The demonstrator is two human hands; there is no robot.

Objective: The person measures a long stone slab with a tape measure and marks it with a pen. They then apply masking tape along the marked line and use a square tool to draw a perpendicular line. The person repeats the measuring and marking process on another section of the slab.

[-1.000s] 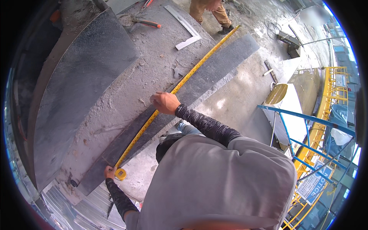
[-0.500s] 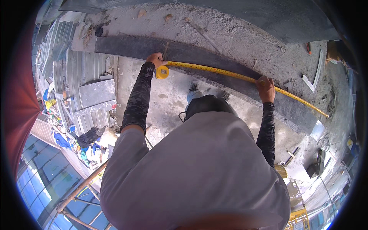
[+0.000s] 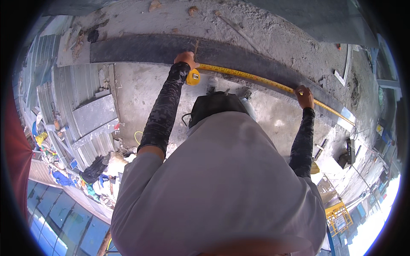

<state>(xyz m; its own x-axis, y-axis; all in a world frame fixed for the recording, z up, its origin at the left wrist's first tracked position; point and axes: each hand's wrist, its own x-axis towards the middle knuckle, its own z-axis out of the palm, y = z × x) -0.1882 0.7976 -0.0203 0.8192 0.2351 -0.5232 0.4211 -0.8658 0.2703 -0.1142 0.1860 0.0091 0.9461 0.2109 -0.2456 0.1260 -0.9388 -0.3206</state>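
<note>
One yel. tape meas. (image 3: pixel 245 75) lies along dk slab (image 3: pixel 141 49), L hand (image 3: pixel 186 59) & R hand (image 3: pixel 304 98) fingers gripping it.

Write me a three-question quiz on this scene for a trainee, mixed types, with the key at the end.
1. Multiple choice: which is nearer the yellow tape case?
A) the left hand
B) the right hand
2. True or false: the yellow tape blade is pulled out along the long dark slab.
3. Fill in the blank: the pale square on the ground at the upper right is shaped like the letter ____.

Key: 1. A; 2. True; 3. L
</note>
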